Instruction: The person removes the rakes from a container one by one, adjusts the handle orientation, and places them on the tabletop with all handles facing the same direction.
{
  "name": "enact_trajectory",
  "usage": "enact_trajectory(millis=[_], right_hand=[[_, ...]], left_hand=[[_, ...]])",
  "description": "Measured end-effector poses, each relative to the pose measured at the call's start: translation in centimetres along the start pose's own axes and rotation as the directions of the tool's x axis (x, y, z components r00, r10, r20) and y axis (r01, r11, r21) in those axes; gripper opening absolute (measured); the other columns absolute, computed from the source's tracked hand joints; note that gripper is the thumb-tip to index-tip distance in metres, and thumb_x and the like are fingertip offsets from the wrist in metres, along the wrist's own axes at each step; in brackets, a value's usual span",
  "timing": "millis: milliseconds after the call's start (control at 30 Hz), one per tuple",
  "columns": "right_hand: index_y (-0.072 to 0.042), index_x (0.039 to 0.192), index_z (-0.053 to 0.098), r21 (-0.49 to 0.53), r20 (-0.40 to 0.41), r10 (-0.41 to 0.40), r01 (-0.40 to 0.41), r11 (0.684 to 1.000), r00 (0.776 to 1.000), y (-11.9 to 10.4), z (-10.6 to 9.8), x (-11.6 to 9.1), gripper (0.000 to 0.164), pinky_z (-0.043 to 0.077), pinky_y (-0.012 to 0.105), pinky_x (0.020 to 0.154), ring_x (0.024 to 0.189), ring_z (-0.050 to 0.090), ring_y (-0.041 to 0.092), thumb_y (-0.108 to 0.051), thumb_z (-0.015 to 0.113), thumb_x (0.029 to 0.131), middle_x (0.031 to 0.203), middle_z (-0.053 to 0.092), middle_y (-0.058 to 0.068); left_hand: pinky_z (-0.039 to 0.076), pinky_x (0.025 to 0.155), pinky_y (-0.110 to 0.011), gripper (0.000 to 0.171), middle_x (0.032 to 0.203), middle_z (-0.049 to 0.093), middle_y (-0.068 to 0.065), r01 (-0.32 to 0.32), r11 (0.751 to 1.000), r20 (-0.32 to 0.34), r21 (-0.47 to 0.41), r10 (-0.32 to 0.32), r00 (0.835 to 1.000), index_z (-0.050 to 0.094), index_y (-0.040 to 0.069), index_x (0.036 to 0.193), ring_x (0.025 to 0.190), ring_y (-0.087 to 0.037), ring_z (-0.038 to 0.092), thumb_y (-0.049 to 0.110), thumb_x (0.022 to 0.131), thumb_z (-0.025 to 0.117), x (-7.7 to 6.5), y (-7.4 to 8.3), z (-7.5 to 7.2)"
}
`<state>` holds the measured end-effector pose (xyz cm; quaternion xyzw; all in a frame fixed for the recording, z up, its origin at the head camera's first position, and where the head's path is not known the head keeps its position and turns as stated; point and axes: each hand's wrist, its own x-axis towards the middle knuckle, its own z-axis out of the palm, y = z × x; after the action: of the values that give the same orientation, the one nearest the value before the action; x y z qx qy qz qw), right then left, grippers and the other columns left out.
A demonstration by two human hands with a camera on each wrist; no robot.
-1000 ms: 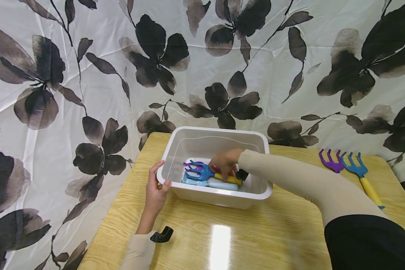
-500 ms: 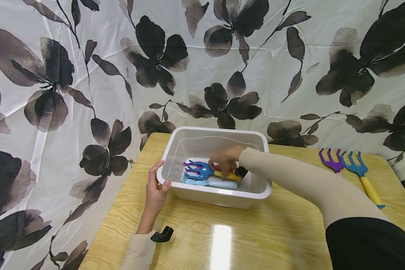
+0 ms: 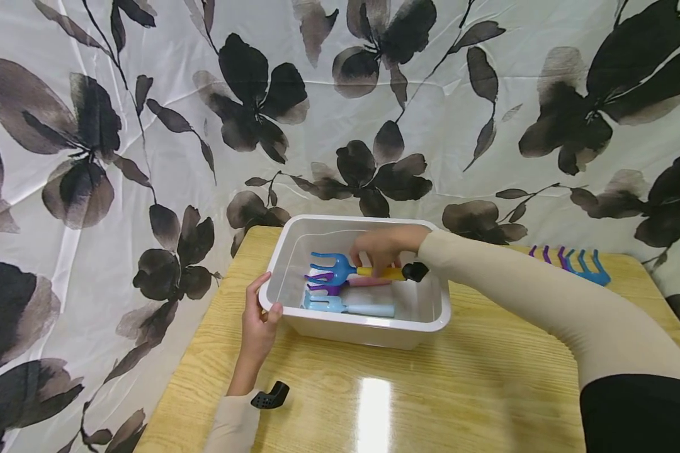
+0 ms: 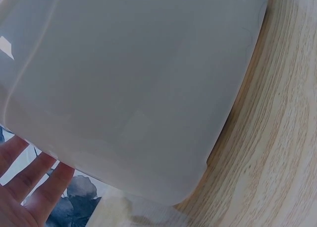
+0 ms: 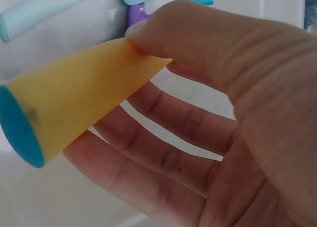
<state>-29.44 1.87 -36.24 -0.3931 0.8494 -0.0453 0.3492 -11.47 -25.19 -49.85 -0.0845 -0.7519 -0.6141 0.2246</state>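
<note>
A white plastic bin [image 3: 300, 327] stands on the wooden table. My left hand [image 3: 259, 330] grips its left rim, thumb at the near corner; in the left wrist view, the fingers [image 4: 52, 185] lie along the bin's edge. Inside the bin, my right hand [image 3: 384, 245] holds a blue hand fork [image 3: 340, 269] by its yellow handle [image 5: 79, 88]. Thumb and fingers pinch that handle from opposite sides. Below the held fork lie a purple hand fork with a pink handle [image 3: 371, 282] and a light blue hand fork [image 3: 368, 310].
On the table at the right, partly behind the right sleeve [image 3: 521, 296], lie another blue hand fork [image 3: 592, 274] and a purple one [image 3: 548, 253]. A floral cloth [image 3: 294, 189] hangs behind the table.
My right hand has raised the blue fork and shifted it toward the bin's far side, uncovering the purple fork's pink handle. The left hand keeps its grip on the rim.
</note>
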Motion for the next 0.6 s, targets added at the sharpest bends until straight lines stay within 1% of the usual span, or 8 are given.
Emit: enact_trajectory(millis=[67, 167, 300, 400, 600], right_hand=[[-0.017, 0.117, 0.064, -0.004, -0.019, -0.015, 0.015, 1.000, 1.000, -0.1, -0.5, -0.9, 0.034, 0.062, 0.040, 0.063, 0.082, 0.069, 0.022, -0.011, 0.080, 0.088, 0.104, 0.065, 0.010], [-0.016, 0.120, 0.065, -0.009, -0.054, -0.053, 0.053, 0.999, 0.997, -0.3, -1.2, -2.5, 0.035, 0.062, 0.038, 0.062, 0.080, 0.068, 0.022, -0.013, 0.080, 0.089, 0.103, 0.067, 0.011], [-0.016, 0.125, 0.066, -0.007, -0.113, -0.101, 0.101, 0.995, 0.988, -0.5, -2.4, -4.9, 0.038, 0.060, 0.036, 0.061, 0.073, 0.067, 0.022, -0.011, 0.078, 0.090, 0.100, 0.068, 0.010], [-0.016, 0.127, 0.066, -0.003, -0.161, -0.117, 0.118, 0.993, 0.980, -0.5, -3.4, -6.9, 0.040, 0.059, 0.035, 0.059, 0.068, 0.066, 0.021, -0.010, 0.077, 0.089, 0.100, 0.069, 0.009], [-0.016, 0.124, 0.066, -0.001, -0.260, -0.119, 0.123, 0.992, 0.958, 0.3, -4.8, -10.5, 0.037, 0.059, 0.034, 0.058, 0.071, 0.067, 0.021, -0.011, 0.076, 0.088, 0.102, 0.069, 0.009]], left_hand=[[0.056, 0.083, -0.025, 0.066, 0.143, 0.052, -0.026, 0.000, 1.000, 0.002, -0.002, 0.000, 1.000, 0.039, 0.012, 0.152, 0.114, -0.047, 0.055, 0.002, 0.090, 0.057, 0.0, -0.1, -0.1], [0.057, 0.082, -0.026, 0.065, 0.141, 0.052, -0.027, -0.004, 1.000, 0.002, -0.011, 0.004, 1.000, 0.039, 0.011, 0.152, 0.114, -0.045, 0.056, 0.005, 0.091, 0.058, 0.0, -0.2, -0.1], [0.058, 0.080, -0.025, 0.064, 0.139, 0.054, -0.028, -0.007, 1.000, -0.003, -0.023, 0.007, 1.000, 0.039, 0.010, 0.152, 0.112, -0.041, 0.059, 0.006, 0.091, 0.059, 0.1, -0.2, -0.2], [0.058, 0.079, -0.024, 0.064, 0.138, 0.055, -0.028, -0.009, 1.000, -0.003, -0.020, 0.009, 1.000, 0.040, 0.010, 0.152, 0.112, -0.040, 0.059, 0.005, 0.090, 0.059, 0.2, -0.1, -0.2], [0.058, 0.079, -0.025, 0.064, 0.139, 0.054, -0.027, -0.010, 1.000, -0.002, -0.015, 0.010, 1.000, 0.039, 0.010, 0.152, 0.112, -0.041, 0.059, 0.004, 0.090, 0.058, 0.1, -0.1, -0.2]])
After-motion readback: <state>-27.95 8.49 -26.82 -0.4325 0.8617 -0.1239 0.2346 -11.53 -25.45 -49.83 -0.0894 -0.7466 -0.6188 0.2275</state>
